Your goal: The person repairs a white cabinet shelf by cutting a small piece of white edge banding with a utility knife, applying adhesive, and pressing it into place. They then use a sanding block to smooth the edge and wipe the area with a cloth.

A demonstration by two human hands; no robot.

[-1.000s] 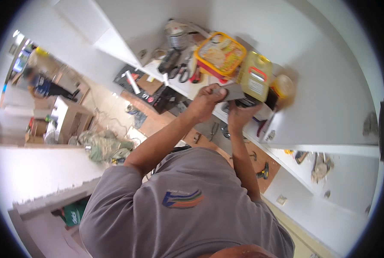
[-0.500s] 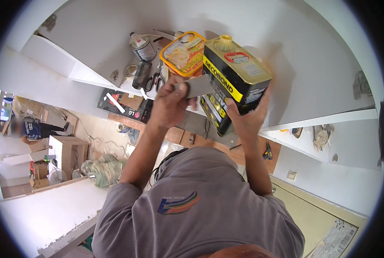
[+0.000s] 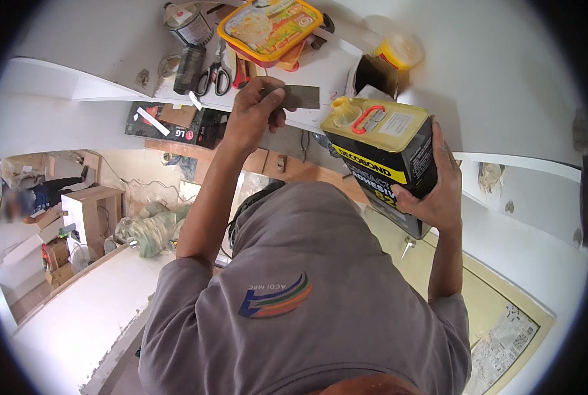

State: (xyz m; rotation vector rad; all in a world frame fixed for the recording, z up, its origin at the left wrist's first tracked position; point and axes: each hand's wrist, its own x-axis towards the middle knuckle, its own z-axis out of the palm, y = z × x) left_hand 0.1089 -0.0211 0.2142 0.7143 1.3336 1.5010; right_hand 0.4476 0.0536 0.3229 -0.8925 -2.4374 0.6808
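Note:
My left hand [image 3: 253,110] pinches a thin, flat grey rectangular piece [image 3: 302,97] between thumb and fingers, above the shelf's front edge. Around the side of a black, yellow and gold metal adhesive can [image 3: 379,174] my right hand [image 3: 439,197] is wrapped. The can hangs tilted in front of the shelf. Its gold top carries a red handle [image 3: 369,120] and a yellowish, glue-crusted spout [image 3: 344,110]. Past my left hand, black-handled scissors [image 3: 215,78], a dark cylinder [image 3: 189,69] and a yellow-rimmed plastic tub [image 3: 271,26] rest on the white shelf [image 3: 330,62].
An open dark box [image 3: 375,78] and a yellow tub with a pale lid [image 3: 399,51] stand beyond the can. A round tin [image 3: 188,23] is at the shelf's far left. Pliers [image 3: 304,145] lie below the shelf. Another person [image 3: 40,197] is in the room at left.
The adhesive can has come off the shelf, moving right and toward me in my right hand, uncovering the dark box and pale-lidded tub. My left hand still holds the grey piece.

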